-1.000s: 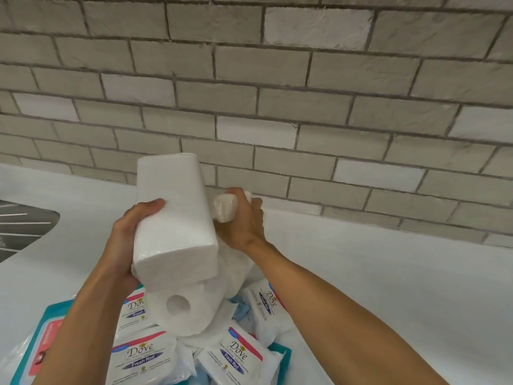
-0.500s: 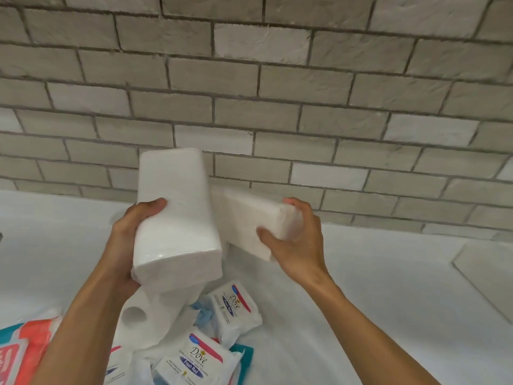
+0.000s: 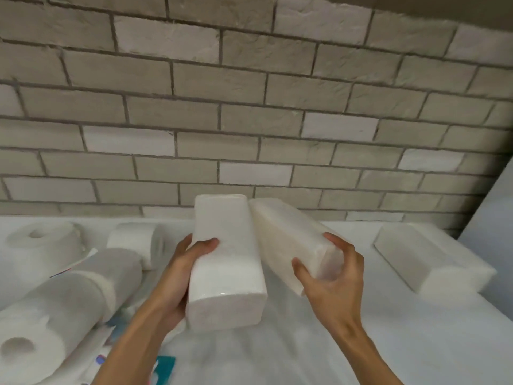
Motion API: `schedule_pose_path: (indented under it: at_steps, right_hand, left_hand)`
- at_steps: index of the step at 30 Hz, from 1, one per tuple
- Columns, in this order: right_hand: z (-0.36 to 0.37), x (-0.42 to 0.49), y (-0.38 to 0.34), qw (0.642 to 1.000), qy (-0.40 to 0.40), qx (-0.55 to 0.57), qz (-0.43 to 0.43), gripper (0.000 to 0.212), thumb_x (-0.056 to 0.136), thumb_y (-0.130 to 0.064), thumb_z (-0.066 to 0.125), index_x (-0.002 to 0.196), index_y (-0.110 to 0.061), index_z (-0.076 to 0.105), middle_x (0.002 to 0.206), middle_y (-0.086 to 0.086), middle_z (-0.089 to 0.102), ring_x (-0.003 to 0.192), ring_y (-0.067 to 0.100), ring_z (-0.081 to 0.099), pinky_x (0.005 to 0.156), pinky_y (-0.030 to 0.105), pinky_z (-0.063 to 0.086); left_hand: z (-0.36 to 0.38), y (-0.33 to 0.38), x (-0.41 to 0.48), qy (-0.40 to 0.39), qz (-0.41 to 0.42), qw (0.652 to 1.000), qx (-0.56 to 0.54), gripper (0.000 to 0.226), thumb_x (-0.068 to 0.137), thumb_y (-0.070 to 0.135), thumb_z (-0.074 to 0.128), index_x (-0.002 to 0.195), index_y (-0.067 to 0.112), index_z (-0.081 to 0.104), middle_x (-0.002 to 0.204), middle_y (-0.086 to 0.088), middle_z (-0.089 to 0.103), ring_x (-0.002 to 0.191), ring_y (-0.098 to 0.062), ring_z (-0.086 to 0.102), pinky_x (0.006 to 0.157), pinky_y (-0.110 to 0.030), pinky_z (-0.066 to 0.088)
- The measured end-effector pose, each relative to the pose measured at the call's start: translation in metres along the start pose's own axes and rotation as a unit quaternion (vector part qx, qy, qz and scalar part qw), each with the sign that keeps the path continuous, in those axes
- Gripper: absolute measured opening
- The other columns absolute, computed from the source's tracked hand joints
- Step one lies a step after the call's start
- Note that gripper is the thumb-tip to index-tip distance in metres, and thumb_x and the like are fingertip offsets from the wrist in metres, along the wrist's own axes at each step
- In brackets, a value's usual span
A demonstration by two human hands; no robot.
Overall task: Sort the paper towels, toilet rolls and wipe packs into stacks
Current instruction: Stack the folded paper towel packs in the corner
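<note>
Left white plastic-wrapped rectangular paper towel pack (image 3: 226,262) and right matching pack (image 3: 291,240) are both held up over the middle of the white counter (image 3: 361,343), far ends touching or nearly.

Left hand (image 3: 183,270) wraps its pack mid-body, thumb across the front face: looks solid. Right hand (image 3: 333,276) claws only the near end of its pack, fingers curled round it. Long overhang plus slick film, so likely slip or droop.

Third matching pack (image 3: 433,259) lies toward the counter's right end, near the back edge; probable stack base. Skewed landing there could make the stack slide.

White paper rolls (image 3: 83,287) lie loose at the left end and could roll if bumped.
</note>
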State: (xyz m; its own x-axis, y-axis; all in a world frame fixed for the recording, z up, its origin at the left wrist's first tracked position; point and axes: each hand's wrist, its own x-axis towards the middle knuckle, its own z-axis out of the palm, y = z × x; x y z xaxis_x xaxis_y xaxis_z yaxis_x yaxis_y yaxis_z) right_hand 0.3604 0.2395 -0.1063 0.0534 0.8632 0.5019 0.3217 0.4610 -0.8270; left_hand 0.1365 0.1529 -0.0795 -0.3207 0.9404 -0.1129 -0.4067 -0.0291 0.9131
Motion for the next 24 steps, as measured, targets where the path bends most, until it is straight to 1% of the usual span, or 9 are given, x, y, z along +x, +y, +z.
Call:
schedule_pose_path:
  at_steps: [2, 6, 8, 10, 14, 16, 19, 22, 24]
  right_hand:
    - [-0.022, 0.008, 0.009, 1.000, 0.022, -0.013, 0.000, 0.076, 0.062, -0.029, 0.090, 0.124, -0.040, 0.048, 0.126, -0.006, 0.040, 0.109, 0.007, 0.045, 0.085, 0.015, 0.042]
    - [-0.068, 0.026, 0.025, 0.998, 0.064, -0.030, 0.008, 0.075, 0.062, -0.029, 0.090, 0.121, -0.044, 0.045, 0.126, -0.006, 0.039, 0.107, 0.005, 0.042, 0.090, 0.023, 0.042]
    - [-0.090, 0.035, 0.034, 0.996, 0.081, -0.039, 0.013, 0.075, 0.062, -0.030, 0.090, 0.119, -0.046, 0.044, 0.126, -0.007, 0.038, 0.108, 0.006, 0.042, 0.091, 0.025, 0.043]
    - [-0.111, 0.044, 0.045, 0.994, 0.095, -0.050, 0.020, 0.075, 0.063, -0.031, 0.090, 0.120, -0.045, 0.044, 0.127, -0.006, 0.038, 0.109, 0.008, 0.042, 0.092, 0.024, 0.042]
    - [-0.156, 0.064, 0.069, 0.989, 0.124, -0.070, 0.031, 0.075, 0.064, -0.032, 0.089, 0.125, -0.036, 0.046, 0.132, -0.002, 0.039, 0.110, 0.007, 0.041, 0.092, 0.021, 0.040]
    - [-0.177, 0.076, 0.080, 0.988, 0.134, -0.071, 0.036, 0.072, 0.065, -0.031, 0.088, 0.123, -0.038, 0.045, 0.132, -0.003, 0.038, 0.108, 0.005, 0.040, 0.093, 0.022, 0.038]
    - [-0.207, 0.095, 0.097, 0.986, 0.145, -0.073, 0.044, 0.071, 0.067, -0.030, 0.088, 0.124, -0.036, 0.046, 0.133, -0.002, 0.037, 0.106, 0.004, 0.039, 0.093, 0.021, 0.037]
    - [-0.236, 0.115, 0.114, 0.982, 0.155, -0.086, 0.058, 0.072, 0.067, -0.029, 0.088, 0.127, -0.031, 0.046, 0.134, 0.002, 0.037, 0.105, 0.008, 0.039, 0.087, 0.019, 0.039]
    - [-0.253, 0.128, 0.128, 0.982, 0.154, -0.091, 0.065, 0.073, 0.068, -0.028, 0.087, 0.128, -0.029, 0.046, 0.134, 0.003, 0.036, 0.105, 0.011, 0.039, 0.078, 0.012, 0.039]
  left_hand:
    - [0.022, -0.011, 0.008, -0.018, -0.007, 1.000, 0.000, 0.061, 0.066, 0.035, 0.077, 0.123, 0.026, 0.056, 0.106, -0.008, 0.074, 0.094, -0.030, 0.072, 0.073, -0.042, 0.055]
    - [0.072, -0.031, 0.025, -0.055, -0.029, 0.998, 0.000, 0.067, 0.065, 0.036, 0.080, 0.126, 0.027, 0.053, 0.107, -0.007, 0.073, 0.094, -0.030, 0.072, 0.071, -0.042, 0.055]
    - [0.100, -0.041, 0.035, -0.072, -0.040, 0.997, 0.000, 0.068, 0.066, 0.037, 0.080, 0.127, 0.027, 0.053, 0.108, -0.007, 0.073, 0.095, -0.030, 0.072, 0.072, -0.043, 0.055]
    - [0.127, -0.053, 0.046, -0.087, -0.051, 0.995, -0.002, 0.071, 0.065, 0.037, 0.082, 0.128, 0.027, 0.052, 0.109, -0.007, 0.073, 0.096, -0.031, 0.071, 0.075, -0.045, 0.056]
    - [0.184, -0.078, 0.070, -0.118, -0.074, 0.990, -0.005, 0.085, 0.061, 0.043, 0.083, 0.136, 0.028, 0.046, 0.116, -0.009, 0.070, 0.100, -0.034, 0.070, 0.076, -0.046, 0.057]
    - [0.213, -0.090, 0.080, -0.123, -0.087, 0.989, -0.008, 0.091, 0.060, 0.045, 0.084, 0.139, 0.028, 0.042, 0.118, -0.009, 0.069, 0.102, -0.033, 0.069, 0.074, -0.044, 0.057]
    - [0.255, -0.106, 0.090, -0.144, -0.095, 0.985, -0.006, 0.084, 0.063, 0.046, 0.082, 0.135, 0.023, 0.047, 0.119, -0.010, 0.069, 0.104, -0.033, 0.069, 0.074, -0.043, 0.057]
    - [0.292, -0.121, 0.097, -0.150, -0.095, 0.984, -0.006, 0.078, 0.065, 0.044, 0.081, 0.132, 0.021, 0.049, 0.117, -0.010, 0.070, 0.103, -0.033, 0.069, 0.079, -0.047, 0.058]
    - [0.313, -0.131, 0.103, -0.147, -0.095, 0.985, -0.004, 0.079, 0.064, 0.043, 0.082, 0.132, 0.020, 0.049, 0.117, -0.010, 0.070, 0.103, -0.033, 0.069, 0.085, -0.051, 0.056]
